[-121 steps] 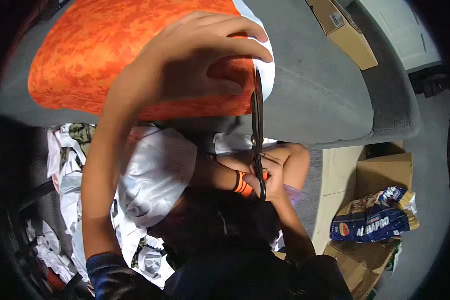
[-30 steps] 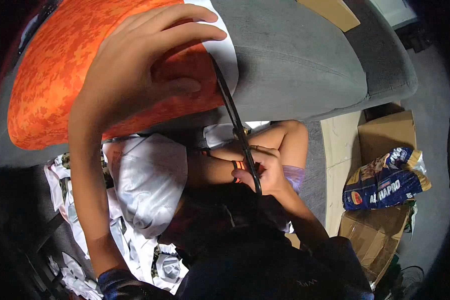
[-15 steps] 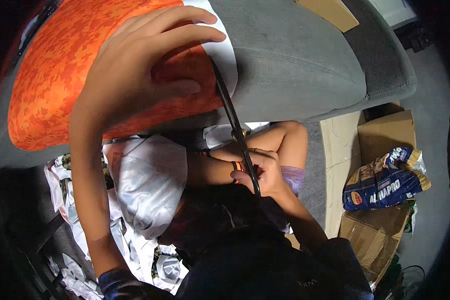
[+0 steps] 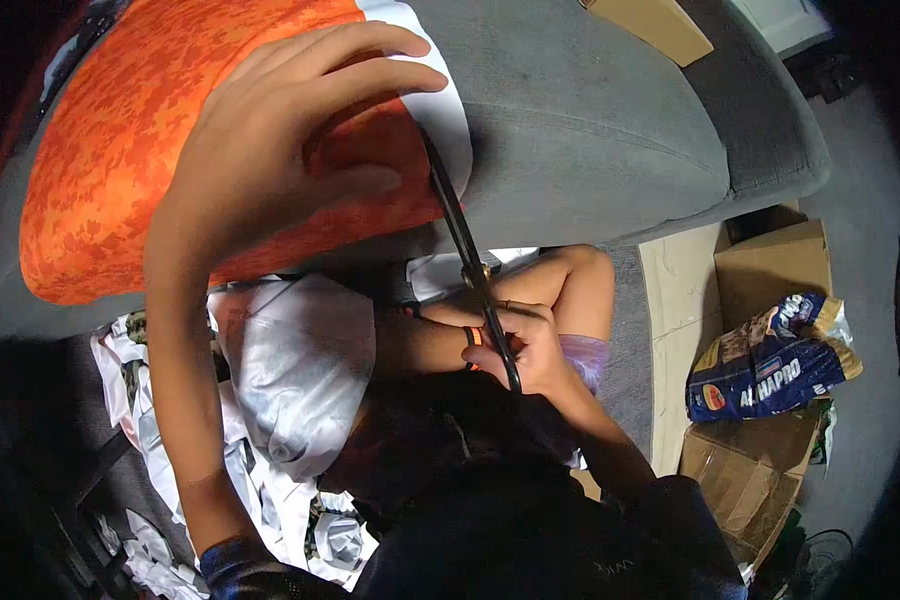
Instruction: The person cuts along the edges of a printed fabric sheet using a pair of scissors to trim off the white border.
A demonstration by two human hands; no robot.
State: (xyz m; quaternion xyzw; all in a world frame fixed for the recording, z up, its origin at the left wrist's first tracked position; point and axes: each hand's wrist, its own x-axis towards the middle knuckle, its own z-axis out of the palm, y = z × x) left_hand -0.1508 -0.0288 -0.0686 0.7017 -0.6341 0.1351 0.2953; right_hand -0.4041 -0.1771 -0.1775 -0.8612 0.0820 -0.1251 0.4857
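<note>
An orange patterned cloth [image 4: 100, 170] with a white margin [image 4: 448, 125] lies on a grey cushioned seat [image 4: 590, 120]. My left hand [image 4: 280, 130] rests over the cloth, fingers spread, thumb apart from them, holding nothing. Long dark scissors [image 4: 455, 220] are in my right hand [image 4: 532, 350], which is closed around their handles. Their blades point up and away from me, reaching the border between the orange part and the white margin. I cannot tell how far the blades are apart. The lower handle is partly hidden by my fingers.
White cloth pieces [image 4: 295, 370] lie on and beside my crossed legs, with more scraps [image 4: 150, 555] at lower left. To the right, a blue printed bag [image 4: 760, 370] lies on cardboard boxes [image 4: 750, 470]. Another cardboard piece [image 4: 655, 25] sits on the seat's far part.
</note>
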